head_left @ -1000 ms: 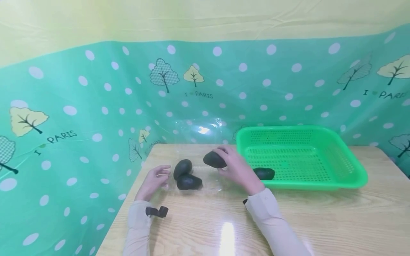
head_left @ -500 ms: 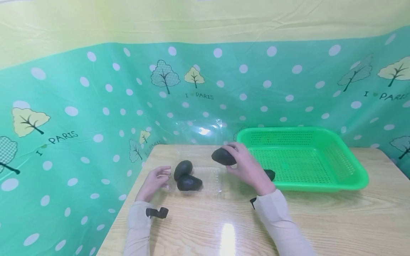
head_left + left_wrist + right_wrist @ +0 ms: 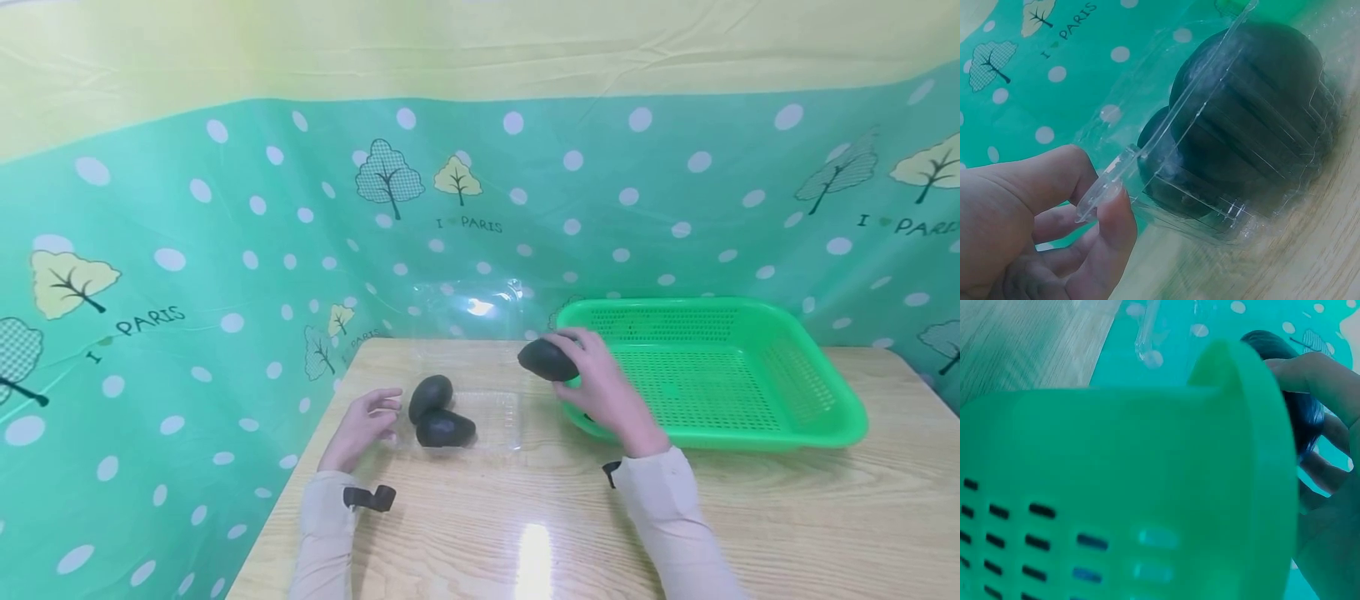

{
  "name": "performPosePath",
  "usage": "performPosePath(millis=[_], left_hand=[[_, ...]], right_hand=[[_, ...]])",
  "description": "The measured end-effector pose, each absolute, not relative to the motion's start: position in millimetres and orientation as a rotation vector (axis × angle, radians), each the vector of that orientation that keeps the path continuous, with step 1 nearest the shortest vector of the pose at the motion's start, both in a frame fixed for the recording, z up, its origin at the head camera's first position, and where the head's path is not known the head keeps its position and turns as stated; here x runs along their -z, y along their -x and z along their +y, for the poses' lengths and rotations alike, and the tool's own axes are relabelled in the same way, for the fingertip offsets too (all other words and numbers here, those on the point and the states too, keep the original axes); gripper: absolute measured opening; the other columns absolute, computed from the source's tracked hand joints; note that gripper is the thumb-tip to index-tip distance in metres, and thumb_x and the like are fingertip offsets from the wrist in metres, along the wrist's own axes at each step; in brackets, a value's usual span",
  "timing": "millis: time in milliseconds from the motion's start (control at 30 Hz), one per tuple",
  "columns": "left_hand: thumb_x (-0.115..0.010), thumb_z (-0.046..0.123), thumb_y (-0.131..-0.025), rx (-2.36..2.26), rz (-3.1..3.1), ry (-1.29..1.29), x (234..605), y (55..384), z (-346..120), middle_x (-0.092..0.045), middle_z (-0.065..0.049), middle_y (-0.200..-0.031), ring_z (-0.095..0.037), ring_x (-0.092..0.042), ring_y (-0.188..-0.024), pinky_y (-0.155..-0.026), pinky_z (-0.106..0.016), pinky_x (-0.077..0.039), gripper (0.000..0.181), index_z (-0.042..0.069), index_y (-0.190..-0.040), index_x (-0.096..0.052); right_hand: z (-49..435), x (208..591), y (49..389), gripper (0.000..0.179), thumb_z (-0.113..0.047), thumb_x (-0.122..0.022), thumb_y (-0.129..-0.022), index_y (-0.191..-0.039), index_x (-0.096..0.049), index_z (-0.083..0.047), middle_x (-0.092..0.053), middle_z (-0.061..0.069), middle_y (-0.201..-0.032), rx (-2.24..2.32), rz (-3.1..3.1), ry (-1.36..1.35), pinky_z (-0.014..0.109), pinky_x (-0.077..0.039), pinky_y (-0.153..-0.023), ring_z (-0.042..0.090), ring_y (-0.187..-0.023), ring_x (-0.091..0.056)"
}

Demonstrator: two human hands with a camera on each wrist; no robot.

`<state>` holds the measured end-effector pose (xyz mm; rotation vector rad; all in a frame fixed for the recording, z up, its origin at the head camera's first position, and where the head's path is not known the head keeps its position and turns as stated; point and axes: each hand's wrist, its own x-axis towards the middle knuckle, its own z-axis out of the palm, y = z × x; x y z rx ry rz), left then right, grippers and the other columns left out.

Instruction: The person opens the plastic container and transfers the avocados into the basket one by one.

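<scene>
A dark avocado is held in my right hand, off the table near the left edge of the green basket. In the right wrist view, the basket wall covers part of that avocado. My left hand pinches the rim of a clear plastic clamshell container between thumb and finger, plainest in the left wrist view. Two avocados lie touching at the container's left side, one farther back and one nearer. Its transparent lid stands raised at the back.
A light wooden table carries everything. Behind and to the left hangs a green dotted curtain with tree prints. The basket fills the table's right back area, its left part hidden by my right hand and forearm.
My right hand has carried the avocado rightward from over the container to the basket's left edge, now covering the avocado seen earlier inside the basket. My left hand has stayed in place.
</scene>
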<state>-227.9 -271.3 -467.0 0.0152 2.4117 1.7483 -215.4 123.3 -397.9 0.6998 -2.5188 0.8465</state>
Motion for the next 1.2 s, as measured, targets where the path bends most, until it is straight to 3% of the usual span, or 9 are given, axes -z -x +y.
performPosePath(millis=[233,1200], left_hand=[[-0.052,-0.005,-0.089,-1.742,2.419,-0.016,468,229,-272,-0.05,-0.03,-0.13,-0.038,-0.059,-0.109,-0.07,-0.028,-0.059,0.054,-0.002,-0.143,-0.046],[-0.053,-0.004,-0.089,-1.739,2.41,-0.018,467,228,-272,-0.05,-0.028,-0.131,-0.039,-0.057,-0.115,-0.073,-0.029,-0.06,0.055,-0.001,-0.144,-0.045]], right_hand=[[135,401,218,0.066,-0.002,-0.081,-0.074,-0.135,-0.057,-0.007,-0.052,0.017,-0.135,-0.849,-2.505,-0.647,0.055,-0.054,-0.094,0.037,-0.124,-0.047],[171,417,219,0.067,-0.01,-0.079,-0.08,-0.14,-0.051,-0.001,-0.049,0.023,-0.137,-0.928,-2.644,-0.437,0.059,-0.048,-0.099,0.041,-0.124,-0.049]])
